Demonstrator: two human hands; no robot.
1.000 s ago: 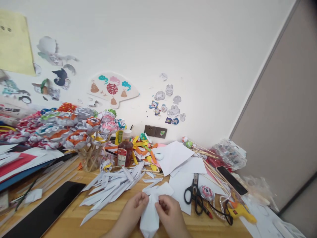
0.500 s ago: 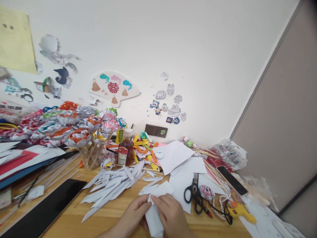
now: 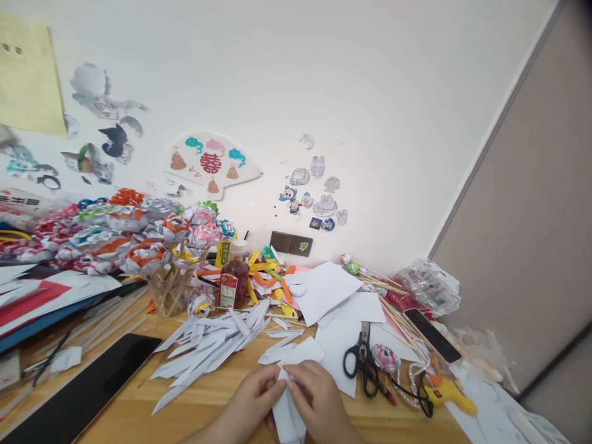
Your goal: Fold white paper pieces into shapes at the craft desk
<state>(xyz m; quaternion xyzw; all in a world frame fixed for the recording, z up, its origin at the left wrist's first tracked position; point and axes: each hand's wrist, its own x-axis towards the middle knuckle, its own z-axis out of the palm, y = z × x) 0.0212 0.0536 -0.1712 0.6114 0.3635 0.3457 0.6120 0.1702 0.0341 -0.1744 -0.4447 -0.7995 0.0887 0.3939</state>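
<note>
A folded piece of white paper (image 3: 287,417) is between my two hands at the bottom middle of the view. My left hand (image 3: 252,398) pinches its left edge with thumb and fingers. On the other side, my right hand (image 3: 319,398) grips the upper right edge, its thumb lying on the fold. The paper's lower end runs out of the frame. Just beyond my fingertips lies a loose white paper piece (image 3: 303,351). To the left is a pile of folded white paper strips (image 3: 217,345).
Black scissors (image 3: 363,364), a paper flower (image 3: 386,357) and a yellow glue gun (image 3: 446,391) lie to the right. A dark tablet (image 3: 87,388) is at the left. Behind stand a bottle of amber liquid (image 3: 234,280) and a container (image 3: 169,296) of paper flowers. White sheets (image 3: 328,290) lie near the wall.
My thumbs have shifted slightly down along the folded paper, and the left thumb now lies further over it. The things on the table have stayed in place.
</note>
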